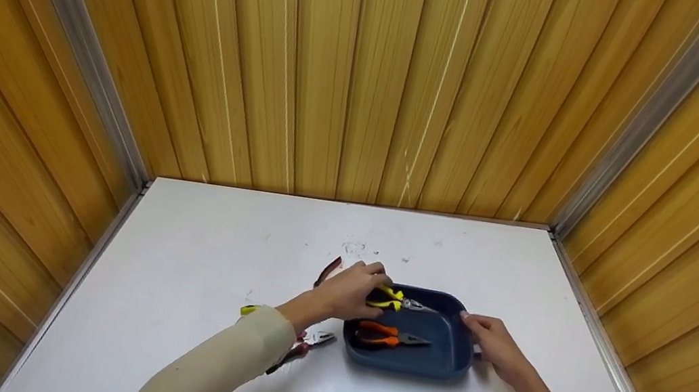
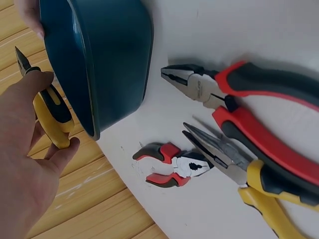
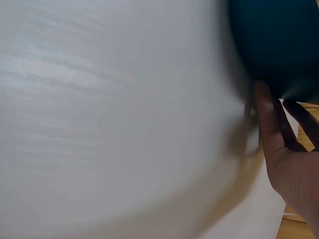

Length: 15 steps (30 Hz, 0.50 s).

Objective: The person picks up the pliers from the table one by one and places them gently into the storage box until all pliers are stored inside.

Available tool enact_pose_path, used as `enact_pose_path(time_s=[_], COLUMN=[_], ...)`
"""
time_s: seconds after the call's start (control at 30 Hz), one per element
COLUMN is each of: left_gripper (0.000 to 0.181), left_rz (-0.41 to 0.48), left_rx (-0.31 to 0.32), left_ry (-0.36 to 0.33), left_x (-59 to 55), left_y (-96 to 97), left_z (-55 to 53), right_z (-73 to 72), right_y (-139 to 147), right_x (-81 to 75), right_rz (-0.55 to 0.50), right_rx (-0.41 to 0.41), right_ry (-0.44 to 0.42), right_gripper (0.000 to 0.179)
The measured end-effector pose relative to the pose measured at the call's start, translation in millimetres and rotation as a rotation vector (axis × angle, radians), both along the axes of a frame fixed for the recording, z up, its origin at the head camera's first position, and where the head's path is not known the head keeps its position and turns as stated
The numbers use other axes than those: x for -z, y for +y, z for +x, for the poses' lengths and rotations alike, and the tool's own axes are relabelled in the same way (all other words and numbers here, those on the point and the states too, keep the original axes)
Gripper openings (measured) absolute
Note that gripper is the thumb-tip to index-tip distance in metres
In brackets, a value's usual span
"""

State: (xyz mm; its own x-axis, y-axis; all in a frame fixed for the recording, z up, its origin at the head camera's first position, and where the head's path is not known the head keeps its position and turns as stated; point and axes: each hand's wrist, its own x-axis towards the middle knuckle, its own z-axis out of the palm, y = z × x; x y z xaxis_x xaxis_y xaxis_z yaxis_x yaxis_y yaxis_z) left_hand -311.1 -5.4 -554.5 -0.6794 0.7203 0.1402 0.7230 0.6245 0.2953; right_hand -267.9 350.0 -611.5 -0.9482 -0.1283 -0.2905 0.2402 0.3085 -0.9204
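My left hand (image 1: 353,292) pinches yellow-and-black pliers (image 2: 52,114) by the handles, their pointed jaws toward the right above the blue tray (image 1: 407,369). Inside the tray lie orange-and-black long-nose pliers (image 1: 390,336). At the tray's right end my right hand (image 1: 501,347) grips the rim, its thumb on top; in the right wrist view its fingers (image 3: 269,119) touch the outer wall. On the table left of the tray, the left wrist view has large red-and-black combination pliers (image 2: 204,87), yellow-and-black long-nose pliers (image 2: 254,177) and small red-and-black pliers (image 2: 174,164).
The white table (image 1: 213,238) meets wood-patterned panels (image 1: 371,90) at the back and both sides. Grey metal posts (image 1: 87,43) stand in the corners. My left sleeve (image 1: 224,356) partly covers the pliers on the table in the head view.
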Motion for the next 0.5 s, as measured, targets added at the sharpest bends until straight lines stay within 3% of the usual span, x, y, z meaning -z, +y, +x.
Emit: enact_pose_path(time_s=[0.3, 0.5], left_gripper=[0.047, 0.050], left_rz=[0.039, 0.006], left_rx=[0.038, 0.003], left_ry=[0.059, 0.028], left_x=[8.4, 12.8], left_y=[9.3, 16.2], left_z=[0.1, 4.2], right_z=[1.2, 0.0], right_y=[-2.8, -3.3], right_x=[-0.1, -0.9], right_rz=[0.039, 0.024], right_rx=[0.032, 0.042], right_ry=[0.000, -0.007], right_gripper=[0.057, 0.057])
